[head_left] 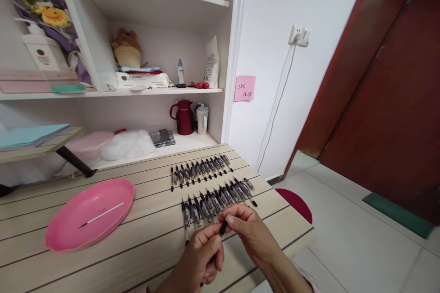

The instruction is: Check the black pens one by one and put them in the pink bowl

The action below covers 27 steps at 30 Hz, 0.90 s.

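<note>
My left hand (201, 256) and my right hand (249, 229) meet over the front of the wooden table (144, 242). Both pinch one black pen (223, 227), the left round its lower barrel, the right at its upper end. Just beyond my fingers lie two rows of several black-and-clear pens (213, 185), side by side on the tabletop. To the left sits a pink oval tray (68, 229) with a thin white pen refill (103, 214) lying in it.
White shelves (144, 94) behind the table hold a dark red jug (184, 117), a cup, bottles, a plush toy and packets. A pink sticky note (244, 88) and a socket with a cable are on the wall. A red door stands right; tiled floor below.
</note>
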Motion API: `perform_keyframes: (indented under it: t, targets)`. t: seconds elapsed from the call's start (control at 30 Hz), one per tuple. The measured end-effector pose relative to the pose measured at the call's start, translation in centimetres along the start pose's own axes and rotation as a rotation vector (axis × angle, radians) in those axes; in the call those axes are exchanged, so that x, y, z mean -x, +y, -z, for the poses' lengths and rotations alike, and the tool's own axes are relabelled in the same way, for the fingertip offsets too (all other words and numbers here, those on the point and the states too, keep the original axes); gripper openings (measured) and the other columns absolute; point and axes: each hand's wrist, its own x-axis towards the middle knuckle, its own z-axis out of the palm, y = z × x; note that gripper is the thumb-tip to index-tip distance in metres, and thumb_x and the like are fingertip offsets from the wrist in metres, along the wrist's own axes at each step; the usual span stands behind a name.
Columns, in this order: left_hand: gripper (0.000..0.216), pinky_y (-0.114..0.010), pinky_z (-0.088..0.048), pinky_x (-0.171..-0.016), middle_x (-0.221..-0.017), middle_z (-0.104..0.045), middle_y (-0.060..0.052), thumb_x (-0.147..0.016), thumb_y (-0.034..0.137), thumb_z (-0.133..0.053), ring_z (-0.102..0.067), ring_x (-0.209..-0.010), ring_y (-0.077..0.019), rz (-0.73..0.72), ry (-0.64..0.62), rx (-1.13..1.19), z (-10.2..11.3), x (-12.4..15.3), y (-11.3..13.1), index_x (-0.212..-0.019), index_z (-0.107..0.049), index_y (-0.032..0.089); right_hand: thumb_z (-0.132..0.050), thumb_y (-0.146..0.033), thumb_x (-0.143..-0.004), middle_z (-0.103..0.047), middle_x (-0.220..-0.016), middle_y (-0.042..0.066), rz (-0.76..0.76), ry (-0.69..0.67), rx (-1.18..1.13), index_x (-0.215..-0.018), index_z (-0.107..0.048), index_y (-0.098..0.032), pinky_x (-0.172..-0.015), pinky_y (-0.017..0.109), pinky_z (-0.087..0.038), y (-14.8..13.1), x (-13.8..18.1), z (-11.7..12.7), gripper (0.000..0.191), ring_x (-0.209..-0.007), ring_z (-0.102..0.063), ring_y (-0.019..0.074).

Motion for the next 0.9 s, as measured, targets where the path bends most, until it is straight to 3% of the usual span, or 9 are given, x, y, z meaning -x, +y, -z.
perform_keyframes:
  t: [0.1, 0.2, 0.3, 0.4, 0.5, 0.7, 0.8, 0.9]
  targets:
    - [0.034, -0.014, -0.009, -0.029, -0.046, -0.049, 0.006, -0.079, 0.034, -0.054, -0.017, -0.027, 0.0005, -0.002, 0.010, -0.017, 0.0, -0.1, 0.0, -0.107, -0.053, 0.015, -0.070, -0.029, -0.066, -0.061, -0.068, 0.001, -0.002, -0.035, 0.057, -0.077, -0.065, -0.016, -0.062, 0.024, -0.039, -0.1, -0.1, 0.3, 0.018, -0.059, -0.052, 0.0101]
    - [0.034, -0.014, -0.010, -0.028, -0.047, -0.050, 0.006, -0.080, 0.034, -0.053, -0.017, -0.027, 0.0005, 0.002, 0.021, -0.012, 0.0, -0.1, 0.1, -0.108, -0.053, 0.014, -0.066, -0.035, -0.069, -0.064, -0.082, 0.003, -0.008, -0.050, 0.262, -0.091, -0.061, -0.019, -0.065, 0.028, -0.041, -1.4, -1.7, 2.3, 0.028, -0.067, -0.056, 0.0138]
    - [0.036, -0.015, -0.010, -0.028, -0.047, -0.051, 0.006, -0.079, 0.034, -0.054, -0.017, -0.027, 0.0003, 0.016, 0.027, -0.015, 0.0, -0.1, 0.1, -0.109, -0.052, 0.014, -0.055, -0.040, -0.075, -0.063, -0.075, 0.004, 0.068, 0.244, 0.751, -0.083, -0.061, -0.018, -0.060, 0.027, -0.039, -3.4, -5.2, 6.3, 0.024, -0.066, -0.055, 0.0160]
    - [0.037, -0.015, -0.009, -0.028, -0.046, -0.050, 0.006, -0.078, 0.035, -0.054, -0.017, -0.027, 0.0004, 0.005, 0.047, -0.015, 0.0, -0.1, 0.1, -0.109, -0.052, 0.014, -0.053, -0.033, -0.074, -0.064, -0.075, 0.006, -0.044, 0.491, 1.419, -0.073, -0.062, -0.018, -0.062, 0.028, -0.037, -4.4, -8.7, 10.5, 0.018, -0.074, -0.057, 0.0198]
    - [0.039, -0.015, -0.008, -0.028, -0.046, -0.050, 0.006, -0.077, 0.037, -0.055, -0.017, -0.026, 0.0005, 0.001, 0.058, -0.016, -0.1, -0.2, 0.1, -0.108, -0.053, 0.013, -0.058, -0.028, -0.068, -0.065, -0.082, 0.010, -0.092, 0.506, 1.513, -0.072, -0.063, -0.017, -0.063, 0.029, -0.037, -3.9, -10.8, 12.7, 0.013, -0.082, -0.058, 0.0241]
    - [0.044, -0.015, -0.009, -0.028, -0.045, -0.051, 0.006, -0.075, 0.039, -0.057, -0.017, -0.026, 0.0006, 0.012, 0.071, -0.022, -0.1, -0.3, 0.3, -0.110, -0.052, 0.012, -0.059, -0.016, -0.061, -0.065, -0.085, 0.012, -0.124, 0.510, 1.455, -0.075, -0.063, -0.016, -0.064, 0.028, -0.037, -2.3, -11.5, 13.4, 0.015, -0.087, -0.057, 0.0252]
    - [0.046, -0.015, -0.010, -0.028, -0.045, -0.051, 0.006, -0.076, 0.040, -0.057, -0.018, -0.025, 0.0005, 0.022, 0.055, -0.020, -0.1, -0.3, 0.3, -0.111, -0.051, 0.013, -0.058, -0.016, -0.061, -0.064, -0.075, 0.010, -0.128, 0.496, 1.358, -0.072, -0.061, -0.015, -0.061, 0.028, -0.037, -2.7, -10.9, 13.6, 0.011, -0.079, -0.058, 0.0229]
    - [0.046, -0.015, -0.010, -0.028, -0.046, -0.051, 0.006, -0.076, 0.041, -0.057, -0.018, -0.026, 0.0007, 0.021, 0.038, -0.021, 0.0, -0.3, 0.3, -0.112, -0.051, 0.014, -0.054, -0.027, -0.070, -0.059, -0.061, 0.003, -0.125, 0.435, 1.229, -0.071, -0.058, -0.016, -0.054, 0.025, -0.037, -3.2, -9.4, 12.1, 0.012, -0.062, -0.056, 0.0163]
